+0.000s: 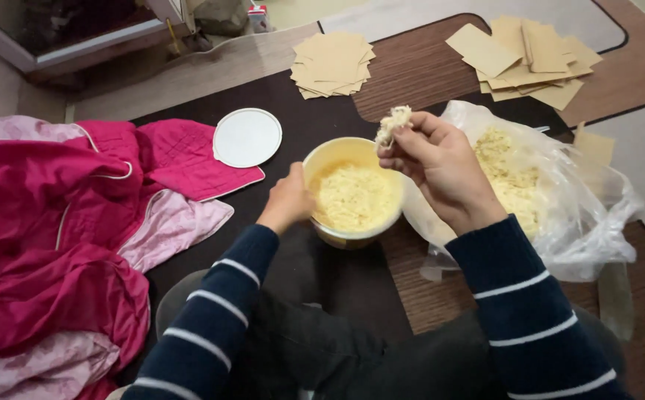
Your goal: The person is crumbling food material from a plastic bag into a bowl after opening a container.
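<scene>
A round yellow tub (322, 158) full of pale shredded stuff stands on the floor in front of my crossed legs. My left hand (287, 198) grips the tub's left rim. Above the tub's right edge, my right hand (441, 167) pinches a clump of the shredded stuff (393, 123) between its fingertips. Right behind that hand lies an open clear plastic bag (582, 222) holding more of the same pale shreds.
The tub's round white lid (247, 137) lies to the left on the dark mat. A pink quilted jacket (63, 230) is heaped at far left. Two piles of tan paper rectangles lie at the back, one in the centre (332, 64) and one to the right (530, 59).
</scene>
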